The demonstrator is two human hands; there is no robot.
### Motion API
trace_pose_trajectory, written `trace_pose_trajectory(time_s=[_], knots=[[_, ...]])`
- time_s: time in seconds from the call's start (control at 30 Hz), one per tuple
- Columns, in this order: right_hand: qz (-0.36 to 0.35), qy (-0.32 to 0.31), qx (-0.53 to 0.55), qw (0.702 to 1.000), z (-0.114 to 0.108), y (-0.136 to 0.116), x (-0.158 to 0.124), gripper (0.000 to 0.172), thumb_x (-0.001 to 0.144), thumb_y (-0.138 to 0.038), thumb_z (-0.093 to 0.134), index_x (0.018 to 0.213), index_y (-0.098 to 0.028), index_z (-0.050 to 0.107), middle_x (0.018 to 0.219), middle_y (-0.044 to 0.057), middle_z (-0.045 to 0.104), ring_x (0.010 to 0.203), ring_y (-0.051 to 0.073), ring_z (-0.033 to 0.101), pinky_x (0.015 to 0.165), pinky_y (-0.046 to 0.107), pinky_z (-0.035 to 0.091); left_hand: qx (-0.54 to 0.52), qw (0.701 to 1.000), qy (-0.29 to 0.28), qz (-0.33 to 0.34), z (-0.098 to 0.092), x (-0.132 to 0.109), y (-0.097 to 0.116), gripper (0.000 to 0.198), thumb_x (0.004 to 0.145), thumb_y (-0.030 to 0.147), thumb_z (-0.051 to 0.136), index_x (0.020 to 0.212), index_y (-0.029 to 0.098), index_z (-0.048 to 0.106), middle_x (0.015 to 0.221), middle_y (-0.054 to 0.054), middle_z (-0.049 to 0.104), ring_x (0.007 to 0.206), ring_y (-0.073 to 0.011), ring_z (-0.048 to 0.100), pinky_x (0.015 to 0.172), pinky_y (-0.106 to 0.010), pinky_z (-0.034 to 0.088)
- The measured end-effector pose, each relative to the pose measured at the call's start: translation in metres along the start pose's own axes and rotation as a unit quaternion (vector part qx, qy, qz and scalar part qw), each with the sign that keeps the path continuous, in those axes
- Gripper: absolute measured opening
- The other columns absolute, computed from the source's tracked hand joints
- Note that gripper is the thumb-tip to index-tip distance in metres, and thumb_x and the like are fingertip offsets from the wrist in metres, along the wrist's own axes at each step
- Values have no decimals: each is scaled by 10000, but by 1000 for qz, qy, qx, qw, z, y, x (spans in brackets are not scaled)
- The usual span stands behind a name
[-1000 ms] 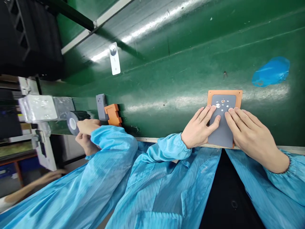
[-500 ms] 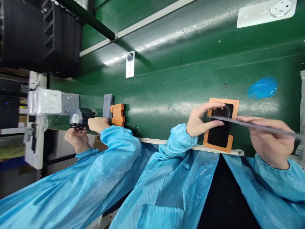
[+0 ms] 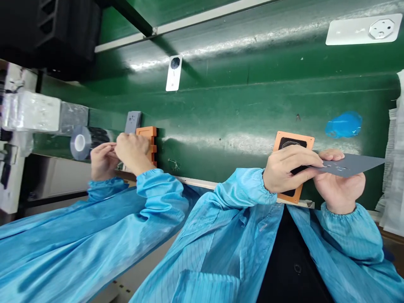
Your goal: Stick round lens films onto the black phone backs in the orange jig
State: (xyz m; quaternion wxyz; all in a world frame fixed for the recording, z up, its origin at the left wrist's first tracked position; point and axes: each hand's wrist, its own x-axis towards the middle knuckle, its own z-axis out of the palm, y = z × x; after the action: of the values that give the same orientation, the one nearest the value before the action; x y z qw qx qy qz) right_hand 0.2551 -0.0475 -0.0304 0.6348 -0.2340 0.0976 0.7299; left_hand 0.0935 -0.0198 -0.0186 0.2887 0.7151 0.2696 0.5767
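Head view: the left hand (image 3: 288, 169) is pinching the grey panel (image 3: 356, 163) at its holed end; the right hand (image 3: 339, 188), sitting nearer its middle, is cradling it from beneath. Its long axis is running sideways, rightward of the orange fixture (image 3: 309, 144).

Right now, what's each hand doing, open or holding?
Left hand: closed, fingertips pinching one end of the grey panel.
Right hand: partly curled, holding the same grey panel.
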Motion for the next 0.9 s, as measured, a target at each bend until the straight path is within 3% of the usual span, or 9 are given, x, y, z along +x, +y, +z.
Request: trace_pose_trajectory(time_s=[0.2, 0.4, 0.53, 0.67, 0.8, 0.9], knots=[[17, 16, 23, 999, 2, 1, 2, 211, 711, -189, 569, 876, -221, 442, 757, 2, 573, 744, 141, 656, 697, 269, 633, 55, 997, 8, 48, 4, -1, -3, 72, 947, 188, 715, 1007, 193, 677, 947, -24, 773, 877, -134, 754, 848, -273, 616], [2, -18, -37, 999, -4, 2, 3, 254, 676, -171, 666, 869, -214, 506, 785, -8, 592, 785, 119, 654, 784, 232, 623, 70, 996, 19, 50, 4, -1, -9, 51, 982, 264, 668, 983, 215, 683, 919, -24, 779, 890, -170, 756, 892, -349, 592], [-55, -55, -178, 981, -9, 0, 1, 84, 814, -241, 616, 896, -247, 631, 856, 12, 666, 927, 157, 692, 887, 274, 610, 57, 997, -26, -44, -7, 0, -5, 86, 972, 281, 693, 953, 198, 698, 895, -39, 772, 878, -168, 740, 865, -321, 579], [-112, -67, -317, 939, -6, -1, -4, 190, 924, -234, 564, 984, -308, 729, 1037, -14, 755, 1047, 161, 714, 941, 301, 603, -15, 975, -84, -206, -20, 7, -16, 251, 946, 419, 724, 887, 178, 686, 850, -40, 755, 768, -145, 708, 748, -275, 564], [-102, -99, -406, 903, 1, -3, -11, 272, 923, -255, 650, 1179, -298, 732, 1267, 18, 742, 1202, 202, 699, 989, 327, 600, -113, 938, -25, -328, -43, 50, -51, 413, 898, 572, 738, 965, 176, 640, 883, -45, 731, 697, -140, 699, 661, -267, 552], [-83, -105, -410, 902, 1, -5, -13, 258, 927, -269, 665, 1172, -285, 742, 1219, 28, 764, 1135, 195, 732, 947, 302, 622, -71, 922, 34, -379, -68, 100, -90, 445, 921, 589, 707, 1092, 190, 612, 921, -43, 711, 729, -136, 705, 675, -248, 538]])
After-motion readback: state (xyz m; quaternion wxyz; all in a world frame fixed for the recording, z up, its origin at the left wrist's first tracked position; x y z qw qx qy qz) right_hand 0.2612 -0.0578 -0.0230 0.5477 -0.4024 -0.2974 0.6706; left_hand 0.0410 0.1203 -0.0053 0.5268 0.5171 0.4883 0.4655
